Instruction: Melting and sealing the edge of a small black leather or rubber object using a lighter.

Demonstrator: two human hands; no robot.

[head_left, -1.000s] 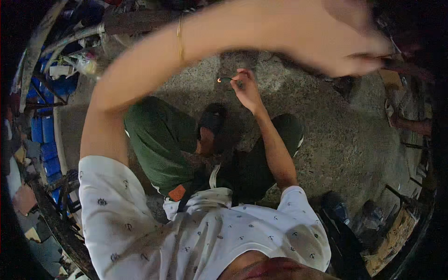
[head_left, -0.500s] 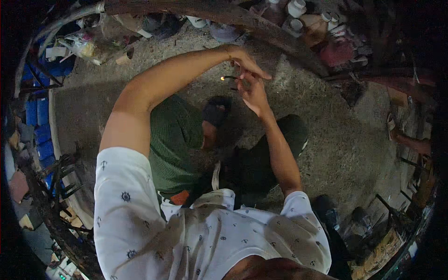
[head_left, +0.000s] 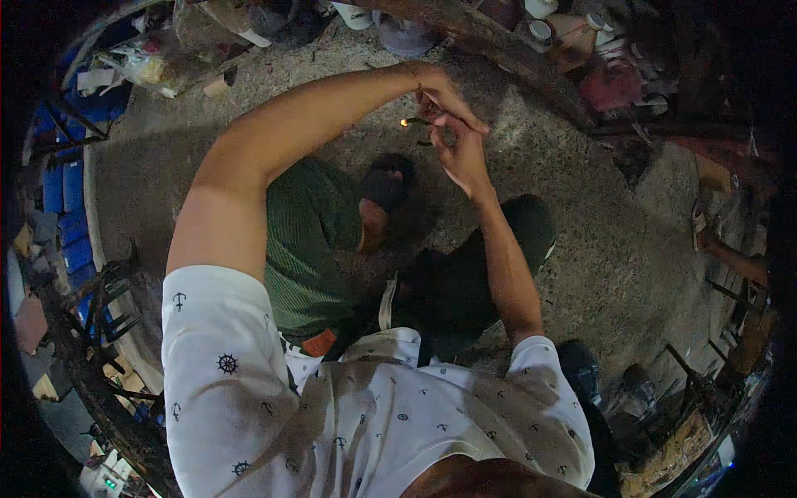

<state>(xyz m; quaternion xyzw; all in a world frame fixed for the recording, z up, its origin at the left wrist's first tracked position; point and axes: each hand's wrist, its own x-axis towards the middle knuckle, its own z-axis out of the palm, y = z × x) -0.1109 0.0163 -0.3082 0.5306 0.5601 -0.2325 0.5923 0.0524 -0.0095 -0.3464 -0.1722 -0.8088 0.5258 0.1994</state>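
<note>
My left hand [head_left: 449,101] and my right hand [head_left: 463,159] meet above the floor, in front of my knees. From between their fingers sticks out a thin dark wire-like piece [head_left: 418,122], curved, with a small glowing yellow-orange tip at its left end. A second short dark end shows just below it. My right hand's thumb and fingers are closed on this piece. The left hand lies over the right fingertips, its fingers bent inward; what they grip is hidden.
Beyond my hands, a dark beam [head_left: 498,62] crosses in front of white containers [head_left: 540,33] and plastic bags [head_left: 158,66]. Blue blocks [head_left: 75,236] line the left side. Another person's leg [head_left: 735,259] shows at the right. Rough concrete floor [head_left: 606,224] lies around my legs.
Both hands have moved slightly away from me and to the right, with the glowing piece between them. The left fingers now curl in more closely over the right hand.
</note>
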